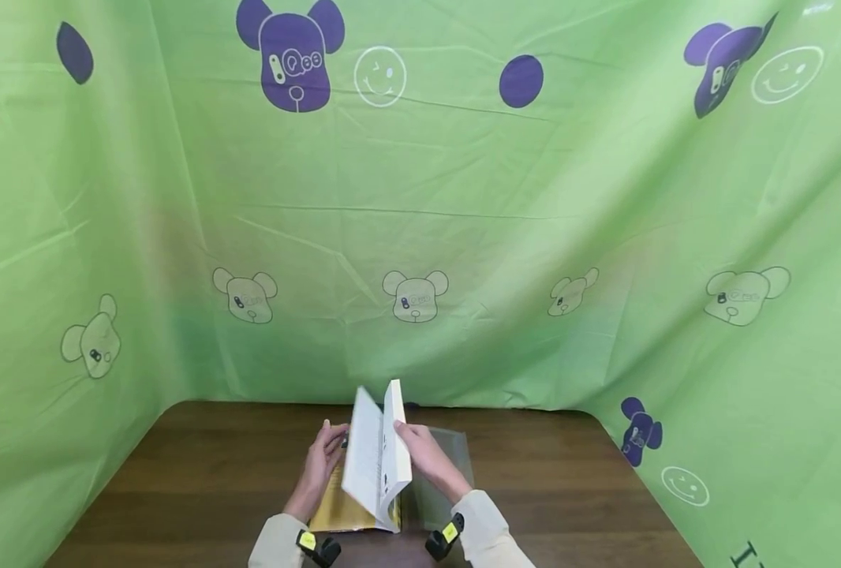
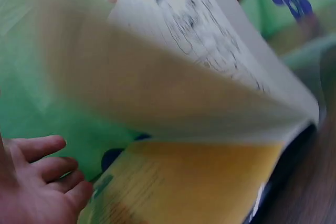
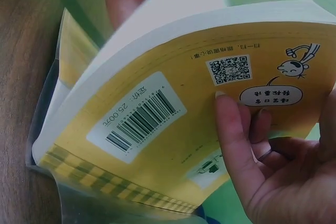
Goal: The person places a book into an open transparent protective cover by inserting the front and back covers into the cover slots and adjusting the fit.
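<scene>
A thick paperback book (image 1: 395, 454) stands partly open on the table, its pages fanned upward. My right hand (image 1: 431, 459) grips the page block and back cover, thumb at the page edges. In the right wrist view the curled fingers (image 3: 236, 145) lie against the yellow back cover (image 3: 197, 103), which carries a barcode and a QR code. My left hand (image 1: 316, 467) is at the book's left side with fingers loosely extended. In the left wrist view it is beside the yellow inner cover (image 2: 194, 177), while a blurred page (image 2: 142, 87) swings above.
A clear plastic sheet (image 1: 456, 450) lies to the right of the book, partly beneath the right forearm. The brown wooden table (image 1: 570, 489) extends to both sides. Behind it hangs a green printed curtain (image 1: 420, 181), also enclosing left and right.
</scene>
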Demonstrator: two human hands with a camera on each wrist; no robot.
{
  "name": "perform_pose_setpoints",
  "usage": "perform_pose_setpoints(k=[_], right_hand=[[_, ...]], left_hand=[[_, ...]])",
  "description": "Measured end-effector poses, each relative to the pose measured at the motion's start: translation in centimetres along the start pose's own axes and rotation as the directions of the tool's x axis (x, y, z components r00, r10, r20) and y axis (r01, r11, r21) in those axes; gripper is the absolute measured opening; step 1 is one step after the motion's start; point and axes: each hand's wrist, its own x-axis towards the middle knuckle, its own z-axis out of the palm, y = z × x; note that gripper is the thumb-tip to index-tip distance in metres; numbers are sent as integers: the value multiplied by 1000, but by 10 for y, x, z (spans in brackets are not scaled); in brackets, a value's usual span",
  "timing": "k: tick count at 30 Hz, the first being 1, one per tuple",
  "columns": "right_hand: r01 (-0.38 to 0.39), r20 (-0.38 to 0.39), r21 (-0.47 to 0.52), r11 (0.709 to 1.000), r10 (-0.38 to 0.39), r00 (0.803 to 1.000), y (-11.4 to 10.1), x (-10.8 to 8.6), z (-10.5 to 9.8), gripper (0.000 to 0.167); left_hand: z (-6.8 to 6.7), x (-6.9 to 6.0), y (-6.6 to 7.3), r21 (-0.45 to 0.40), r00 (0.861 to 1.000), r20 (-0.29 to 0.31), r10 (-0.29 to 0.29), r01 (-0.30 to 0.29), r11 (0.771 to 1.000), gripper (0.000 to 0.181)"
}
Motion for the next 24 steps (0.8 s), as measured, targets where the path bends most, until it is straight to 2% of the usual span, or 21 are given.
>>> perform_pose_setpoints(k=[1,3,5,9,17,24], right_hand=[[7,-8,-1,1000,-7,1000,0,0,0,57],[12,-21,-3,1000,-12,1000,0,0,0,56],[8,-33,-4,1000,-8,999,1,0,-1,56],[12,-39,3,1000,-12,999,2,0,-1,56],[38,-44,10,999,-38,998,5,0,2,58],[53,-53,2,999,-53,997,10,-3,7,56]], left_hand=[[1,0,1,-58,999,32,-7,9,998,88],[1,-1,2,-121,996,74,-45,54,991,92],[0,-3,2,-156,992,100,-78,93,983,94],[-1,-4,3,-196,988,127,-83,107,975,92],[-4,-6,5,-166,990,109,-88,106,980,95],[-3,-9,5,-185,990,119,-76,97,978,93]])
